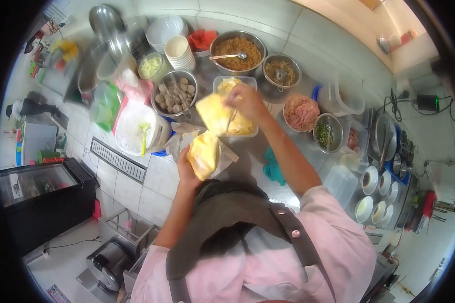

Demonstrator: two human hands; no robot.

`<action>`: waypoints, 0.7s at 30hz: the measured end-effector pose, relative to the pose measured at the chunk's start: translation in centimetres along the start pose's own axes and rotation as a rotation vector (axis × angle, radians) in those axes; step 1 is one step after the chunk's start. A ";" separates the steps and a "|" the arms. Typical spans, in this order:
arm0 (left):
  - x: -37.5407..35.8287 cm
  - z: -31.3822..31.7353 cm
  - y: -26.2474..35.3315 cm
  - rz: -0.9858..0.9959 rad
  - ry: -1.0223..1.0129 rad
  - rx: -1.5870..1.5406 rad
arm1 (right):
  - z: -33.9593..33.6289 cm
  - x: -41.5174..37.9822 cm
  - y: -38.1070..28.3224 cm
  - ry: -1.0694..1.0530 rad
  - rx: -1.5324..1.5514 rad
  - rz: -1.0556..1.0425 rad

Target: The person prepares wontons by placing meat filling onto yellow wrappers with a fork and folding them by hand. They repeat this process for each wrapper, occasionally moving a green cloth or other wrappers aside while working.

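My left hand (186,170) is closed around the edge of a stack of thin yellow wonton wrappers (203,156), held up in front of my apron. My right hand (248,103) grips another batch of yellow wrappers (213,112), which hangs down and to the left, its lower corner meeting the left stack. Blur hides the exact grip of the right fingers. Behind that hand stands a clear plastic container (257,130) with more yellow wrappers inside. A crumpled sheet of brown paper (176,146) lies behind the left stack.
Behind are a bowl of meatballs (174,95), a bowl of brown minced food (240,59) with a spoon, and stacked cups (179,53). Raw minced meat (302,112) and chopped green onion (328,132) sit to the right. A white tub (136,129) is at left, a teal cloth (274,167) at the front.
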State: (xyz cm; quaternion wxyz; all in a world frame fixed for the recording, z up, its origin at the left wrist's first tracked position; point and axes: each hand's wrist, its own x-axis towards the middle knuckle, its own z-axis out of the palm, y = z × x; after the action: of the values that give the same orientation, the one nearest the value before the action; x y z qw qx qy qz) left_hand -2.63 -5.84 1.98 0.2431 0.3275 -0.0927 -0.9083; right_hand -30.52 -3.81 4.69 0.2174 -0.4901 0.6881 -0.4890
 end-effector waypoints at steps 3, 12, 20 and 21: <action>-0.1 -0.5 -0.2 -0.012 0.006 -0.013 | -3.0 1.1 2.2 0.195 -0.177 0.087; 0.5 -1.1 -0.3 0.006 0.049 0.109 | -4.0 -13.9 5.7 0.402 0.233 0.479; 1.9 -0.5 -1.4 -0.060 0.034 0.178 | -2.1 -9.5 5.0 0.267 -0.170 0.417; 1.9 -0.4 -1.5 -0.046 0.061 0.200 | -1.6 -7.3 5.8 0.256 -0.272 0.240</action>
State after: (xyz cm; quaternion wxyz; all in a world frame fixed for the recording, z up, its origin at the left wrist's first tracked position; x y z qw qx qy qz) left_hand -4.19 -5.53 0.10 0.1911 0.3795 -0.1681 -0.8895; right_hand -31.33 3.63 -1.08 0.1170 -0.3634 0.8232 -0.4203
